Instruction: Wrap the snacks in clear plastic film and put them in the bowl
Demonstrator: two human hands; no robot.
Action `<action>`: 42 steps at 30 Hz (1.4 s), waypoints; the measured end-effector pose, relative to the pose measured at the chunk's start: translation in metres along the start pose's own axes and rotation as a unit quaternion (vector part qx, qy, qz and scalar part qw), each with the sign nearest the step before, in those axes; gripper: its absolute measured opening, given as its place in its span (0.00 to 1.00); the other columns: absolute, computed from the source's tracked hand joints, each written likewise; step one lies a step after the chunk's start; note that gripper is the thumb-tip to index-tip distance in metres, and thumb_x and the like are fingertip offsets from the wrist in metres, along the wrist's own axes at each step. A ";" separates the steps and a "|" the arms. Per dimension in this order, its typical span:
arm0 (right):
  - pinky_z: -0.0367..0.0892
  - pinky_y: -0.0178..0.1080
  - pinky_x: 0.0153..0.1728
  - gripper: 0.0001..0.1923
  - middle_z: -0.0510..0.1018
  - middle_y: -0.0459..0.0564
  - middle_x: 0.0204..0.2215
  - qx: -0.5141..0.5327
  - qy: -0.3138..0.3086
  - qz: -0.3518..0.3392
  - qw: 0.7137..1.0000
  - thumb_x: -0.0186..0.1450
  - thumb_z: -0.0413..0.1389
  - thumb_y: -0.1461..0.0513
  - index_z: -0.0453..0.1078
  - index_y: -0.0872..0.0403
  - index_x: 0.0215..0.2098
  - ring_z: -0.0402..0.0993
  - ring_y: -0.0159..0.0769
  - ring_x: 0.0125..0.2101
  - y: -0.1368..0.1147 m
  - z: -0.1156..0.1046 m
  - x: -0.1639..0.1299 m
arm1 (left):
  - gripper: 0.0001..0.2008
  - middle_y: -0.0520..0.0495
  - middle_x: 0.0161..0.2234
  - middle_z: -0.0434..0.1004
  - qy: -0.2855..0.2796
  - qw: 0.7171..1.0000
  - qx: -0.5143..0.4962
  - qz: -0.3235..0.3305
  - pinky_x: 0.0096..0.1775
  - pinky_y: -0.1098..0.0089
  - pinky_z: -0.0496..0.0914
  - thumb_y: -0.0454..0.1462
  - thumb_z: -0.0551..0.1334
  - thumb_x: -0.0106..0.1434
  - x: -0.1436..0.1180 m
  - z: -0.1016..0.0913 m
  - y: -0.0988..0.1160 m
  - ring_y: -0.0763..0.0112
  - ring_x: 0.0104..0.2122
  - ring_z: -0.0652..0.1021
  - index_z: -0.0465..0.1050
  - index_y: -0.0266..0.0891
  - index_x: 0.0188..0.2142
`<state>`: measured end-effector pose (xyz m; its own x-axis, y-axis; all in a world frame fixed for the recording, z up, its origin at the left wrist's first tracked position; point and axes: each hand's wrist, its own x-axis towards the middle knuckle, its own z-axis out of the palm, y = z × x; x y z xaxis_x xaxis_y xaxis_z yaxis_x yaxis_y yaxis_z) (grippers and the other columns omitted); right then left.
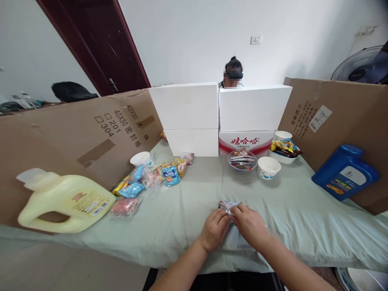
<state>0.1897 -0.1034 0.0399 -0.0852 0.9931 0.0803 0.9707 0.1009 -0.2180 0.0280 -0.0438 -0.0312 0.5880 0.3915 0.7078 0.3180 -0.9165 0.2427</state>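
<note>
Head view: left hand [214, 230] and right hand [251, 226] pinch a shiny packet [228, 205], nearer the wearer than a clear bowl [231, 165]; a white bowl [268, 166] stands right beside that.

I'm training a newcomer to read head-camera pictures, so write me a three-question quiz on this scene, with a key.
1. What are the left hand and the right hand both holding?
2. True or false: the blue bottle is on the right side of the scene.
3. Which of these is closest to the clear bowl of packets?
A. The pale yellow jug
B. A white bowl with a blue pattern
C. The electric fan

Key: 1. A shiny wrapper. 2. True. 3. B.
</note>
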 end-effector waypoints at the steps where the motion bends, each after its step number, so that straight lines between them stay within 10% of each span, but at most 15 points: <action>1: 0.61 0.36 0.30 0.09 0.74 0.50 0.36 -0.022 -0.009 -0.003 1.000 0.68 0.47 0.64 0.70 0.51 0.39 0.74 0.37 0.32 -0.005 0.000 0.004 | 0.08 0.43 0.38 0.76 0.000 1.000 -0.005 -0.004 0.46 0.59 0.74 0.31 0.54 0.67 0.000 0.000 0.000 0.63 0.42 0.76 0.71 0.39 0.41; 7: 0.59 0.36 0.29 0.09 0.74 0.50 0.36 -0.062 -0.045 0.083 0.994 0.68 0.48 0.64 0.70 0.51 0.40 0.75 0.38 0.32 0.055 -0.008 -0.023 | 0.07 0.38 0.48 0.72 -0.002 0.999 -0.005 -0.051 0.45 0.60 0.74 0.32 0.55 0.65 -0.005 0.002 -0.002 0.60 0.46 0.76 0.68 0.39 0.43; 12: 0.63 0.43 0.39 0.10 0.76 0.54 0.39 -0.089 -0.005 0.181 0.980 0.67 0.50 0.60 0.72 0.51 0.42 0.73 0.46 0.40 0.117 0.003 -0.056 | 0.27 0.32 0.58 0.63 -0.045 0.995 -0.021 -0.082 0.50 0.52 0.72 0.37 0.59 0.63 -0.005 0.003 -0.008 0.52 0.56 0.70 0.55 0.37 0.60; 20: 0.54 0.49 0.57 0.42 0.60 0.58 0.62 0.088 0.128 -0.065 0.986 0.59 0.60 0.49 0.50 0.52 0.66 0.54 0.49 0.61 0.037 0.024 -0.021 | 0.10 0.42 0.40 0.74 -0.065 0.997 -0.021 -0.032 0.42 0.60 0.73 0.36 0.55 0.67 0.001 -0.001 -0.004 0.62 0.40 0.75 0.72 0.39 0.45; 25: 0.60 0.43 0.45 0.12 0.78 0.51 0.40 0.088 0.122 -0.006 0.989 0.66 0.53 0.58 0.71 0.50 0.47 0.71 0.41 0.42 0.042 0.027 -0.010 | 0.06 0.44 0.36 0.73 -0.044 0.987 0.025 -0.151 0.42 0.63 0.72 0.35 0.55 0.65 -0.008 -0.012 -0.009 0.63 0.38 0.73 0.71 0.39 0.38; 30: 0.59 0.48 0.44 0.13 0.78 0.54 0.34 0.080 0.177 0.049 0.980 0.68 0.47 0.60 0.72 0.54 0.38 0.71 0.45 0.38 0.076 0.030 -0.040 | 0.10 0.44 0.35 0.72 0.011 0.950 0.103 -0.294 0.43 0.59 0.71 0.29 0.53 0.60 -0.031 -0.032 -0.025 0.59 0.39 0.73 0.69 0.41 0.39; 36: 0.62 0.46 0.49 0.10 0.76 0.54 0.43 0.128 0.188 -0.072 0.971 0.66 0.46 0.63 0.69 0.52 0.39 0.69 0.42 0.47 0.058 0.029 -0.060 | 0.15 0.42 0.43 0.71 0.073 0.965 0.083 -0.238 0.50 0.57 0.68 0.29 0.52 0.57 -0.042 -0.034 -0.028 0.59 0.46 0.72 0.68 0.39 0.43; 42: 0.63 0.45 0.47 0.09 0.75 0.50 0.37 0.162 0.052 -0.180 0.969 0.59 0.49 0.68 0.67 0.52 0.35 0.69 0.40 0.43 0.045 0.022 -0.094 | 0.17 0.42 0.42 0.70 0.177 0.962 0.054 -0.202 0.45 0.60 0.71 0.28 0.49 0.59 -0.047 -0.035 -0.036 0.63 0.44 0.73 0.65 0.38 0.46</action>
<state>0.2367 -0.1905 0.0012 -0.3650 0.8807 0.3019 0.7592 0.4692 -0.4510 -0.0373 -0.0317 -0.0501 0.1170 0.6434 0.7565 0.5532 -0.6749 0.4884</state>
